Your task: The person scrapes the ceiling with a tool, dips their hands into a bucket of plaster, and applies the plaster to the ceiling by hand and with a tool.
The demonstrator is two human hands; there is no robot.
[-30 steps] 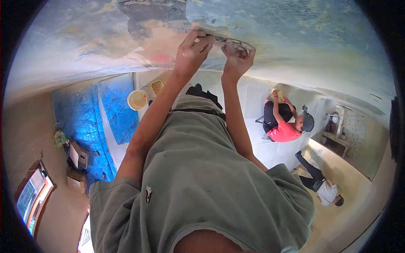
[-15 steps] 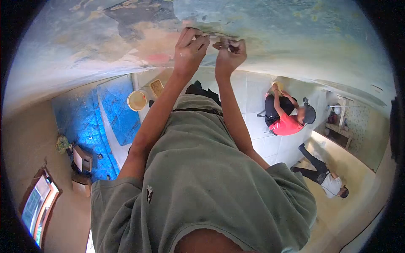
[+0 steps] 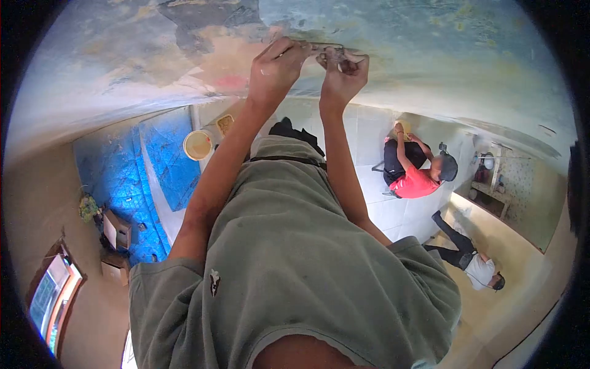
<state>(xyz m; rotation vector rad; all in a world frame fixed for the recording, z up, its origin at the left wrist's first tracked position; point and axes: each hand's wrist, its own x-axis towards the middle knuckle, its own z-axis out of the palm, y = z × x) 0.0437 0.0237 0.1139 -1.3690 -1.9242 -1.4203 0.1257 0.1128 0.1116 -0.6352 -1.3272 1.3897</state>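
Bright window (image 3: 49,296), fisheye bend, black corners

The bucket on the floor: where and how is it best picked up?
Probably by the rim of the bucket, from above, on the side away from the tray. Its round, open mouth faces up, and the tray sits close by on the other side. No handle can be made out.

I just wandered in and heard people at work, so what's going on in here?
Someone's left hand and right hand are raised to a patchy wall, pinching a thin piece too small to identify. A person in a red top sits low nearby, hands at something yellowish. Farther off is a person in a white top. A bucket stands on the floor.
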